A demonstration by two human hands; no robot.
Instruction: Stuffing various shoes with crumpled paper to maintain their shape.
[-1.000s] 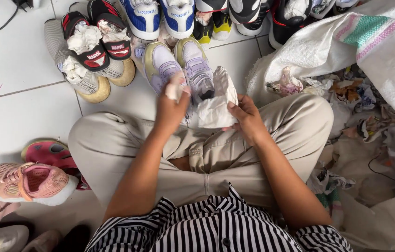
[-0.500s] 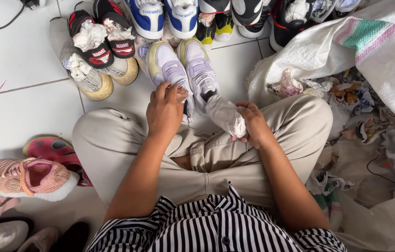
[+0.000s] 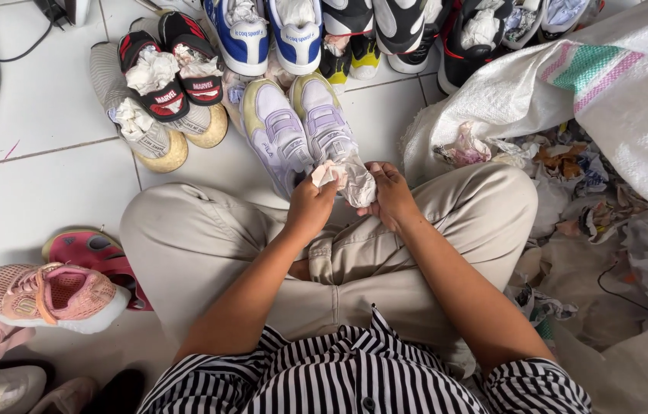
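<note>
Left hand (image 3: pixel 310 208) and right hand (image 3: pixel 390 195) both gripping a crumpled white paper wad (image 3: pixel 348 181) at frame centre above beige-trousered knees, lilac sneakers (image 3: pixel 301 130) just beyond, pink sneaker (image 3: pixel 54 295) lower left, white woven sack (image 3: pixel 569 84) of paper scraps at right.

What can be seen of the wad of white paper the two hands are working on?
The wad of white paper is crumpled, thin tissue-like sheet with many creases, squeezed into an uneven lump. The left hand grips its left end, where a small tuft sticks up above the fingers; the right hand closes on its right side. It is held off the floor, above the knees of the beige trousers, just in front of the heels of the lilac sneakers. Whether it touches them cannot be told.
</note>
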